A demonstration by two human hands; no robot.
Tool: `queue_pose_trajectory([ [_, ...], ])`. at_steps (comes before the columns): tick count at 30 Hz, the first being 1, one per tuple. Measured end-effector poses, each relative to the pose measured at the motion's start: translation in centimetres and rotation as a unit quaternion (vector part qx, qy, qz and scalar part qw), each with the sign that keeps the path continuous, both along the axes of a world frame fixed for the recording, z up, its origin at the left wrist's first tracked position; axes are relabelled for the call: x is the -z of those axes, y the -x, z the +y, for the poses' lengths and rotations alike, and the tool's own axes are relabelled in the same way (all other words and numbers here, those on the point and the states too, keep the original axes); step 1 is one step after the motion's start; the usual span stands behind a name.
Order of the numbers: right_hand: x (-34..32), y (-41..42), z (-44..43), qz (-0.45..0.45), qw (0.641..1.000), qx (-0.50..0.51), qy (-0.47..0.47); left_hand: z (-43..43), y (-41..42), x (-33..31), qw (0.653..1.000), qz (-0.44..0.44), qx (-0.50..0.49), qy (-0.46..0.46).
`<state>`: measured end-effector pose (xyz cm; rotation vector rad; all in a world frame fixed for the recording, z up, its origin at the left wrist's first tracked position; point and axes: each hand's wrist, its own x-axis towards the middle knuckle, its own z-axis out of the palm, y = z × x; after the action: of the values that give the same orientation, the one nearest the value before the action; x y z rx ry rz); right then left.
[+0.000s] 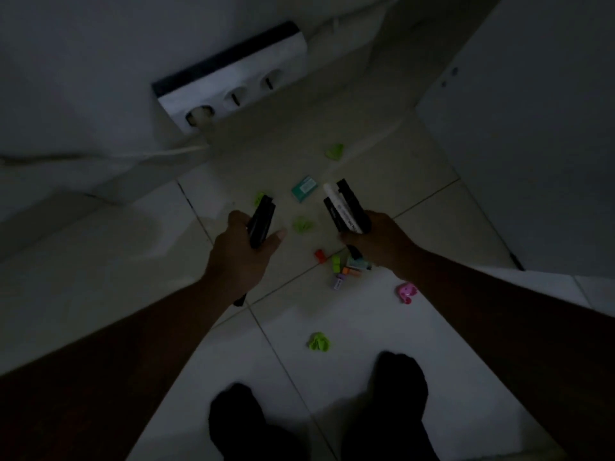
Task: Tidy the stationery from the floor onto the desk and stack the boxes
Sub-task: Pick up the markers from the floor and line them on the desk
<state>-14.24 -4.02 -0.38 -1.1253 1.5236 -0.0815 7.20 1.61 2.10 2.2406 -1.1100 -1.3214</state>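
The scene is dim. My left hand (248, 242) is shut on a black marker (263, 221) that points away from me. My right hand (379, 242) grips a bundle of markers (346, 207), black ones and a white one. Below them on the tiled floor lie a teal box (303, 188), several green binder clips (302, 224) (318, 341) (334, 150), a small red piece (319, 255), a cluster of small coloured erasers (347, 269) and a pink piece (406, 292).
A white power strip (233, 84) with three sockets hangs at the upper left, its cord (166, 151) running left. White furniture panels (532, 128) stand at the right. My two dark-socked feet (239, 424) (399, 387) are at the bottom.
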Motion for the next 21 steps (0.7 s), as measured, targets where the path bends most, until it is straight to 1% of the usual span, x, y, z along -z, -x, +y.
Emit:
queue_pose_trajectory([
  [2, -3.1, -0.2, 0.2, -0.052, 0.996, 0.055, -0.054, -0.3, 0.7, -3.0, 0.998, 0.056, -0.043, -0.004],
  [4, -6.4, -0.1, 0.5, -0.115, 0.981, 0.12, -0.097, -0.7, 1.6, -6.4, 0.992, 0.099, -0.083, -0.005],
  [6, -10.3, -0.3, 1.1, -0.197, 0.953, 0.186, -0.135, -1.0, 2.5, -10.1, 0.988, 0.111, -0.108, 0.016],
  [8, -15.0, -0.1, 1.5, -0.251, 0.935, 0.213, -0.131, -1.4, 3.7, -14.6, 0.984, 0.12, -0.128, 0.032],
  [12, -24.3, 0.0, 1.7, -0.287, 0.923, 0.243, -0.082, -2.1, 5.5, -23.7, 0.98, 0.145, -0.136, 0.032],
  [16, -32.7, 0.6, 1.9, -0.328, 0.903, 0.264, -0.082, -2.1, 6.6, -32.2, 0.972, 0.202, -0.113, 0.036],
  [19, -38.5, 1.4, 2.2, -0.334, 0.901, 0.267, -0.072, -2.1, 6.9, -37.6, 0.967, 0.237, -0.094, 0.028],
  [21, -43.7, 2.2, 2.5, -0.332, 0.902, 0.27, -0.056, -2.1, 6.8, -42.2, 0.961, 0.265, -0.08, 0.026],
])
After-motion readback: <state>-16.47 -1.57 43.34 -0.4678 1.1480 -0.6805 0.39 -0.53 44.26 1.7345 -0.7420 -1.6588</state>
